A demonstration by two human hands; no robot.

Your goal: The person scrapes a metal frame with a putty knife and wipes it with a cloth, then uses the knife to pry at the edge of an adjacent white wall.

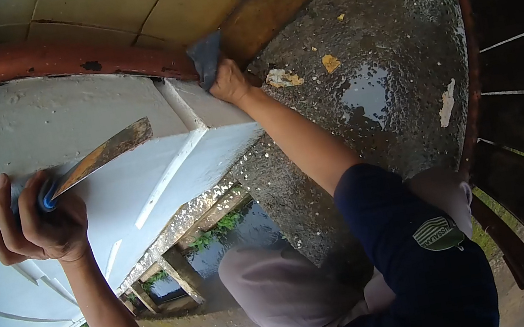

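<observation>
My left hand (35, 218) is closed around the blue handle of a knife (104, 152), whose long blade is stained brown and points to the upper right. That hand is beside the white wall (85, 103), with its fingers curled. Farther up, my right hand (231, 82) grips a folded dark grey sheet that looks like sandpaper (206, 55). The sheet lies against the end of a red-brown painted rail (71, 57) with chipped patches, where the rail meets the yellowish tiles. The fingers of my right hand are partly hidden behind the hand itself.
Wet rough concrete (316, 154) spreads below my right arm, with a puddle (367, 94) and peeled paint flakes (330, 63). A dark metal railing (461, 26) curves along the right. Water (246, 232) and green plants (218, 230) show below the white wall's ledge.
</observation>
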